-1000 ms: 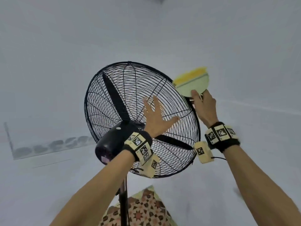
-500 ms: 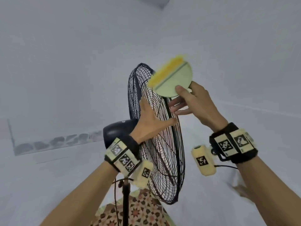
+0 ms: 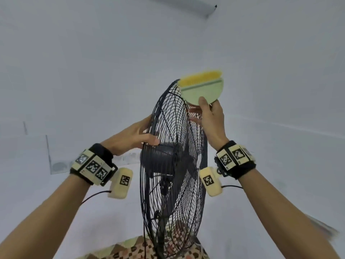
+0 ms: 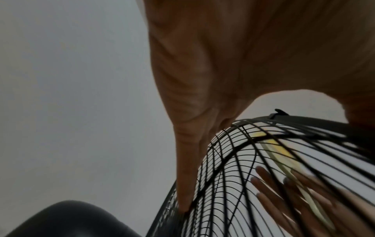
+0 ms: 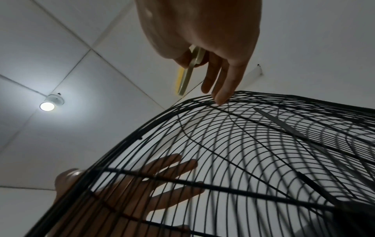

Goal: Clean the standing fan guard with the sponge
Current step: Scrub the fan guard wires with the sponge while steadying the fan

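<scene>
The black wire fan guard [image 3: 173,184] stands edge-on in the head view, with the blades inside it. My right hand [image 3: 209,116] pinches a round sponge [image 3: 202,87], pale green with a yellow scrub face, at the guard's top rim. In the right wrist view the sponge [image 5: 188,75] sticks up from thumb and forefinger, and the other fingers [image 5: 221,89] reach down to the front guard [image 5: 223,152]. My left hand [image 3: 134,135] lies flat with spread fingers on the rear guard [image 4: 233,176], above the motor housing [image 3: 158,157].
The fan pole [image 3: 160,240] runs down to a patterned cloth [image 3: 141,249] at the bottom edge. White walls and ceiling surround the fan, with a ceiling lamp [image 5: 47,105] overhead. Cables hang from both wrist cameras.
The fan head has swung from showing its rear face to edge-on. My left hand stayed on the rear guard and moved left; my right hand carried the sponge to the guard's top rim.
</scene>
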